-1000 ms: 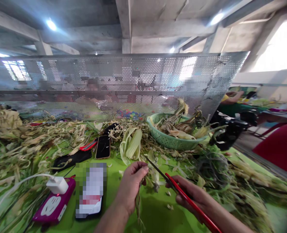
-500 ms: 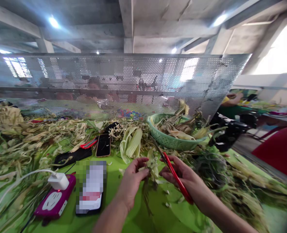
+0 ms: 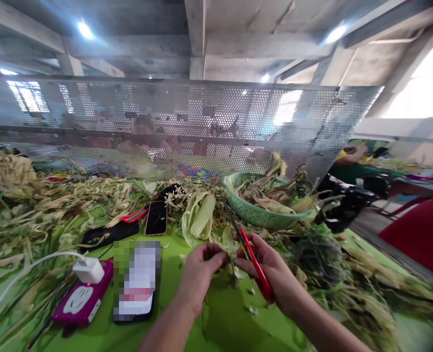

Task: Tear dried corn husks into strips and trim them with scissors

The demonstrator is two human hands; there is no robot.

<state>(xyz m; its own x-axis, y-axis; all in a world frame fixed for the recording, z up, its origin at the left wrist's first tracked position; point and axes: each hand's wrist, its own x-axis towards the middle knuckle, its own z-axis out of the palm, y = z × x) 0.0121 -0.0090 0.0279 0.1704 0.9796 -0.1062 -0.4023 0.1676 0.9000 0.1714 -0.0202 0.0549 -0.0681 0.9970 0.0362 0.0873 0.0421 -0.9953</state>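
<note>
My left hand (image 3: 199, 270) pinches a small leafy husk piece (image 3: 230, 246) over the green table (image 3: 224, 318). My right hand (image 3: 270, 266) is closed around red-handled scissors (image 3: 255, 266); their dark blades point up and away, just right of the husk piece. The two hands almost touch at the fingertips. A pale green corn husk bundle (image 3: 199, 218) lies just beyond them.
A green basket (image 3: 255, 211) of husks stands behind the hands. Phones (image 3: 156, 218), a blurred-screen phone (image 3: 136, 283) and a purple power strip (image 3: 80, 300) with a white charger lie at left. Husk heaps cover both sides. A perforated metal screen (image 3: 172, 122) closes the back.
My right hand has brought the scissors up and left until they stand beside the husk piece. My left hand has lifted slightly, still pinching it.
</note>
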